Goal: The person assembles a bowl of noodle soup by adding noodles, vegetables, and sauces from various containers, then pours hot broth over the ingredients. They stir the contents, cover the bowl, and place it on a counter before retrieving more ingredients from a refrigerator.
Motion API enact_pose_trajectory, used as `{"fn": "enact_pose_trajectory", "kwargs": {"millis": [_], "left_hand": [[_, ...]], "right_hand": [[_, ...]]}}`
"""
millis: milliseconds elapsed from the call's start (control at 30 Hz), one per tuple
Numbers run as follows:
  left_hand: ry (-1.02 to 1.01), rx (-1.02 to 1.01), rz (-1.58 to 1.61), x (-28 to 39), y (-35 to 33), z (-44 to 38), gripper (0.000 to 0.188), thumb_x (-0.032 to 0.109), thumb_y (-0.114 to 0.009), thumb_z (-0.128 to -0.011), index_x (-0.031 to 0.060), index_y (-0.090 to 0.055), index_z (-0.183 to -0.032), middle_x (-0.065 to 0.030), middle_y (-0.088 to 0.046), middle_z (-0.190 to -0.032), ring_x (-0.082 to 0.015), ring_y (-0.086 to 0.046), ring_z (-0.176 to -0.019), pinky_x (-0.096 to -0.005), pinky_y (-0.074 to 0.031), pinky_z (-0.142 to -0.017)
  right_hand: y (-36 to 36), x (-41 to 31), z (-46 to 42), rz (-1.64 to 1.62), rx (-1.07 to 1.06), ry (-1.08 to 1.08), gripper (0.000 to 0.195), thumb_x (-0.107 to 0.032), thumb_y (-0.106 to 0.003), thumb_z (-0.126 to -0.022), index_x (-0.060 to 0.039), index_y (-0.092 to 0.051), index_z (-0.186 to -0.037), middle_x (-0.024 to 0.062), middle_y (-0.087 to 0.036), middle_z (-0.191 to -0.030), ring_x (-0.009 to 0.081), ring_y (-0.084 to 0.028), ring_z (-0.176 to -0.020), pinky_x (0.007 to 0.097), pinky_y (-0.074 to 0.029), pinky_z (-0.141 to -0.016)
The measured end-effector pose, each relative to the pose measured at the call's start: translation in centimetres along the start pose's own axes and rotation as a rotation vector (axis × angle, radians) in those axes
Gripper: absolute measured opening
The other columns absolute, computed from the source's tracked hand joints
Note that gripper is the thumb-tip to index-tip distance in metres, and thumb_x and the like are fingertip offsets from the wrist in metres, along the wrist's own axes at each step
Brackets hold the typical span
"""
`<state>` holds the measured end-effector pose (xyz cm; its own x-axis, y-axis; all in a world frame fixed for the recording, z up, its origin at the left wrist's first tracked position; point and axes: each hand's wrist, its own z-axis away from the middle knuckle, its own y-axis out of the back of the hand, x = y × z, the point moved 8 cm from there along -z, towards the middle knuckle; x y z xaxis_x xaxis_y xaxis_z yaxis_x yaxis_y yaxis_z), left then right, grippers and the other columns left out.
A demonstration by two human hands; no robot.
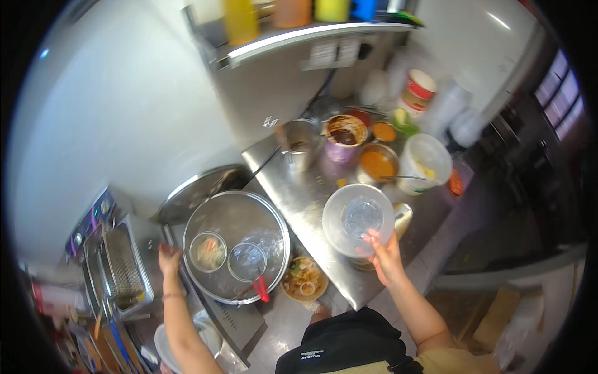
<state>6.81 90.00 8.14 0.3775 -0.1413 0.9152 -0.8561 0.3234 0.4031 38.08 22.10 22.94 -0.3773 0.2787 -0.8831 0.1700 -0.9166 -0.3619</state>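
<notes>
My right hand (385,257) holds a clear plastic bowl (359,219) by its rim, above the corner of the steel table (322,243). My left hand (169,257) is by the left rim of a large round steel pot (236,205); its fingers are blurred, so whether it grips anything cannot be told. In the pot sit a round strainer with pale food (209,252) and a second round strainer (247,262). Red-handled tongs (260,288) rest at the pot's near rim. A round bowl of mixed food scraps (304,279) is below, between pot and table.
A deep fryer with wire baskets (124,262) stands at the left. The table bears a steel pot of orange sauce (377,162), a tub with dark sauce (345,135) and a white plastic bucket (425,161). A shelf with bottles (317,30) hangs above.
</notes>
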Motion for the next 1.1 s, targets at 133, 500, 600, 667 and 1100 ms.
{"fn": "enact_pose_trajectory", "kwargs": {"millis": [133,500,600,667,1100], "left_hand": [[0.112,0.119,0.02,2.1,-0.9,4.3,0.055,0.006,-0.068,-0.083,0.0069,-0.047,-0.133,-0.0133,-0.064,-0.113,-0.0175,-0.063,-0.075,-0.0285,-0.049,-0.051],[-0.26,0.2,0.135,26.1,-5.5,34.3,0.027,0.001,-0.059,-0.094,0.0015,-0.059,-0.121,-0.0041,-0.06,-0.109,-0.0105,-0.057,-0.094,-0.0242,-0.049,-0.079],[-0.17,0.161,0.122,26.9,-12.0,41.5,0.023,0.001,-0.059,-0.093,0.0022,-0.06,-0.116,-0.0035,-0.061,-0.106,-0.0108,-0.058,-0.094,-0.0254,-0.049,-0.082],[-0.106,0.04,0.116,27.4,-17.5,46.6,0.021,-0.001,-0.061,-0.091,0.0022,-0.06,-0.112,-0.0041,-0.061,-0.106,-0.0122,-0.058,-0.096,-0.0258,-0.049,-0.087],[0.991,-0.601,0.454,14.1,-41.7,70.7,0.076,0.02,-0.073,-0.091,0.0024,-0.027,-0.149,-0.0161,-0.063,-0.122,-0.0226,-0.062,-0.111,-0.0335,-0.052,-0.094]], "right_hand": [[11.0,-6.8,-1.5,-0.182,0.23,0.2,0.049,-0.017,-0.059,-0.099,-0.0128,-0.031,-0.139,0.0109,-0.044,-0.136,0.0252,-0.052,-0.122,0.0514,-0.053,-0.095],[35.1,-22.5,-18.8,-0.351,0.394,0.333,0.043,-0.033,-0.074,-0.09,-0.007,-0.054,-0.116,0.0085,-0.058,-0.106,0.0257,-0.06,-0.107,0.0439,-0.053,-0.098],[38.6,-26.5,-26.5,-0.348,0.295,0.317,0.061,-0.037,-0.076,-0.088,-0.0084,-0.046,-0.133,0.0118,-0.051,-0.13,0.0295,-0.052,-0.121,0.045,-0.05,-0.101],[40.9,-27.2,-31.1,-0.326,0.273,0.258,0.066,-0.04,-0.076,-0.087,-0.0078,-0.045,-0.137,0.0117,-0.049,-0.135,0.0287,-0.05,-0.124,0.0444,-0.049,-0.102],[36.5,-30.3,-31.9,0.017,0.274,0.622,0.052,-0.027,-0.064,-0.096,-0.005,-0.044,-0.138,0.0119,-0.052,-0.125,0.0235,-0.053,-0.115,0.0467,-0.036,-0.11]]}}
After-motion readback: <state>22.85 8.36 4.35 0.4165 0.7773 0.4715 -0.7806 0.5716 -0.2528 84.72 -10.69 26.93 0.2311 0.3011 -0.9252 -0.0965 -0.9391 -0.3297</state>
